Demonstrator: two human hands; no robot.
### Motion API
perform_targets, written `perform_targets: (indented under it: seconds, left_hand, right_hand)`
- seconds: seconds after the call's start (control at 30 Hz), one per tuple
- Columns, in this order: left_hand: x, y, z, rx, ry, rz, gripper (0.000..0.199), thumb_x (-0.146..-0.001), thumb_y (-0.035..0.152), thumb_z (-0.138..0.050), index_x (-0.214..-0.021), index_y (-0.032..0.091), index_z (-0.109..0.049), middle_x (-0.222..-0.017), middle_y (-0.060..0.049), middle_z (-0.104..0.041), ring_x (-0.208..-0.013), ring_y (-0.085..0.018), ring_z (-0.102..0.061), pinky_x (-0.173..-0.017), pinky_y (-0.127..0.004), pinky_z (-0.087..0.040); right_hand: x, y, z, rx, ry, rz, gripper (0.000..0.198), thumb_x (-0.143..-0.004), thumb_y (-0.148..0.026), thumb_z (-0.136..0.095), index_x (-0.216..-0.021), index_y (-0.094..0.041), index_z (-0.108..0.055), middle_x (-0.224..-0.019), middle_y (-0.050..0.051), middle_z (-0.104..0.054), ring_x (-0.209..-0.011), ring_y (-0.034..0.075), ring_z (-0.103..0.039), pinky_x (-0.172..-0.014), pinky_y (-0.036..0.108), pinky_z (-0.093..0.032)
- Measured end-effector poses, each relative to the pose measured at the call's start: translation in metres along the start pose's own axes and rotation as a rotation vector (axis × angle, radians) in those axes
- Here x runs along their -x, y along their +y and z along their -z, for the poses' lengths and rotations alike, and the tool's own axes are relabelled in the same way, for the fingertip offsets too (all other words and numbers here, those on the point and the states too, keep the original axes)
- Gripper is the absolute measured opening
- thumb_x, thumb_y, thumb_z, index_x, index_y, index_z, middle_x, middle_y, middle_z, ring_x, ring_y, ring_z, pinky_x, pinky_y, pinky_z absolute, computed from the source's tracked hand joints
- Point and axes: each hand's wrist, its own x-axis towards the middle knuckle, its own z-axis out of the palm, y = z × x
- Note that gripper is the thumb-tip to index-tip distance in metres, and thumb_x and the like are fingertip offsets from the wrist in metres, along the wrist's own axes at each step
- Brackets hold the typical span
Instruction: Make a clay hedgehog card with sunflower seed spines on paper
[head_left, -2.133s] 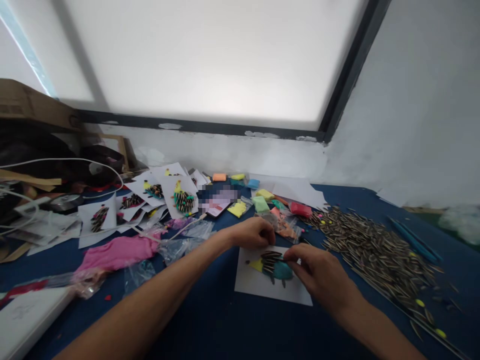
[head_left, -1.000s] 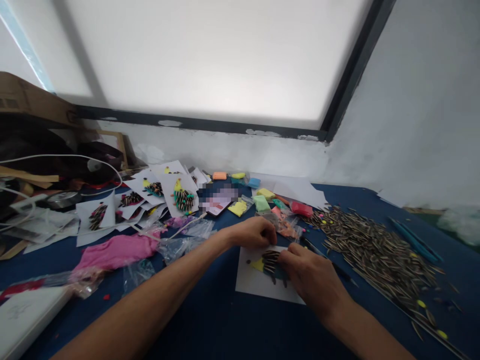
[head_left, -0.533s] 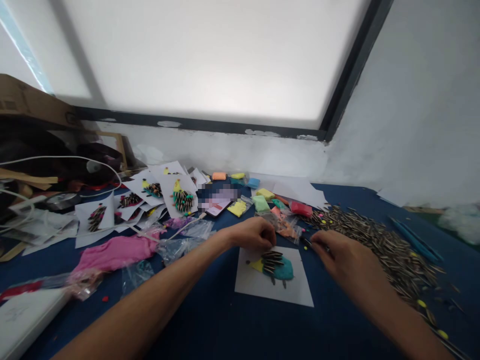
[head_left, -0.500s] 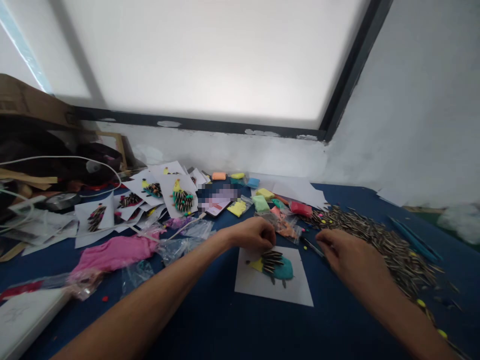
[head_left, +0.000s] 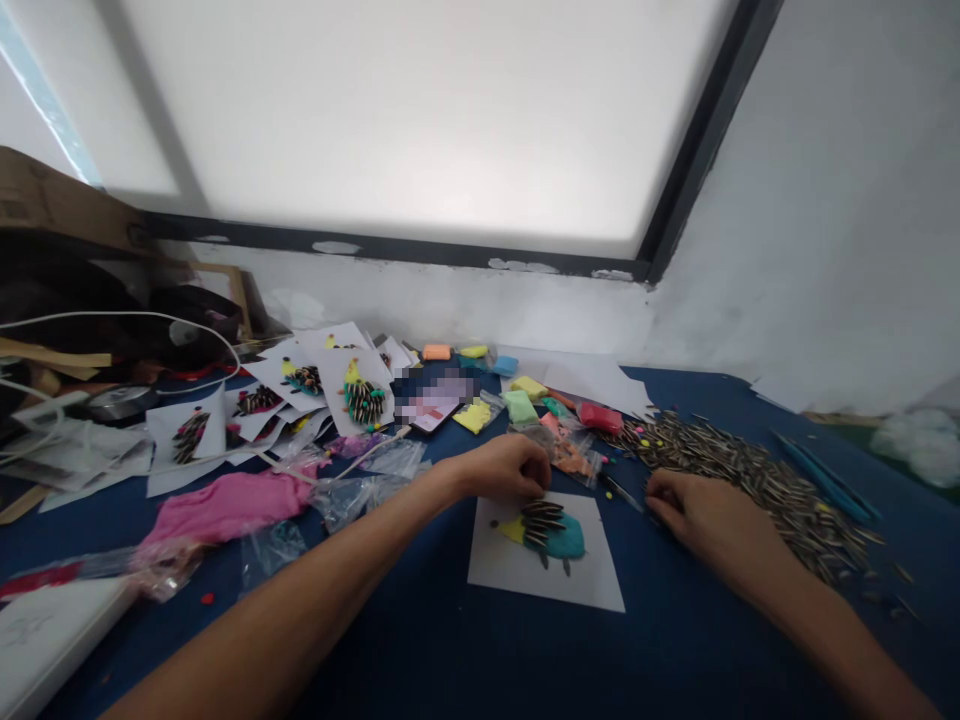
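A white sheet of paper [head_left: 502, 570] lies on the blue table, bearing a hedgehog figure with a yellow clay head [head_left: 513, 530], a teal clay body [head_left: 568, 540] and a row of striped sunflower seeds [head_left: 544, 520] as spines. My left hand [head_left: 517, 465] rests at the paper's top edge with its fingers curled; whatever they hold is hidden. Right of the paper, beside the seed pile [head_left: 720, 465], my right hand [head_left: 686, 505] has thumb and fingers drawn together, with something dark at the tips too small to make out.
Finished hedgehog sheets [head_left: 364, 395] pile up at the back left, near a phone [head_left: 435, 400]. Packs of coloured clay [head_left: 600, 417] lie behind the paper. Pink clay in plastic [head_left: 232, 503] is on the left. A pen [head_left: 626, 493] and teal tweezers-like tool [head_left: 825, 480] lie right.
My right hand has shifted slightly right, away from the paper and the pen, its fingers drawn down closer to the table. My left hand stays at the paper's top edge.
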Motion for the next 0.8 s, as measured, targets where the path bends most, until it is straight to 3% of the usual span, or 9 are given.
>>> perform_targets:
  seconds: [0.23,0.53,0.7,0.8]
  left_hand:
    - [0.001,0.002,0.001,-0.001,-0.005,0.009,0.017,-0.074,0.013,-0.064,-0.09,0.012,-0.065,-0.071,0.002,-0.055,-0.063,-0.009,-0.049,-0.055,-0.019,-0.035]
    - [0.001,0.006,0.002,-0.002,-0.012,0.03,0.017,-0.074,0.012,-0.064,-0.091,0.012,-0.065,-0.07,0.002,-0.053,-0.063,-0.009,-0.049,-0.054,-0.019,-0.034]
    - [0.001,0.005,0.002,0.008,-0.014,0.034,0.017,-0.073,0.012,-0.064,-0.09,0.012,-0.065,-0.07,0.002,-0.054,-0.063,-0.01,-0.05,-0.055,-0.019,-0.036]
    - [0.0,0.004,0.001,0.01,-0.009,0.035,0.016,-0.072,0.012,-0.064,-0.088,0.012,-0.065,-0.068,0.002,-0.053,-0.062,-0.01,-0.049,-0.054,-0.02,-0.035]
  right_hand:
    - [-0.001,0.001,-0.003,0.003,0.013,0.004,0.018,-0.085,-0.027,-0.05,-0.078,-0.023,-0.065,-0.074,0.005,-0.07,-0.067,0.021,-0.063,-0.055,0.027,-0.032]
    - [0.0,-0.001,-0.009,-0.047,0.154,-0.028,0.007,-0.077,-0.017,-0.053,-0.079,-0.021,-0.058,-0.072,0.003,-0.066,-0.065,0.021,-0.06,-0.055,0.027,-0.031]
    - [0.005,-0.009,-0.001,-0.142,0.254,-0.018,0.012,-0.082,-0.023,-0.045,-0.085,-0.021,-0.056,-0.078,0.004,-0.065,-0.068,0.019,-0.06,-0.06,0.028,-0.037]
    - [0.012,-0.018,0.003,-0.358,0.214,0.079,0.018,-0.085,-0.028,-0.043,-0.089,-0.022,-0.06,-0.074,0.001,-0.064,-0.064,0.016,-0.059,-0.057,0.026,-0.039]
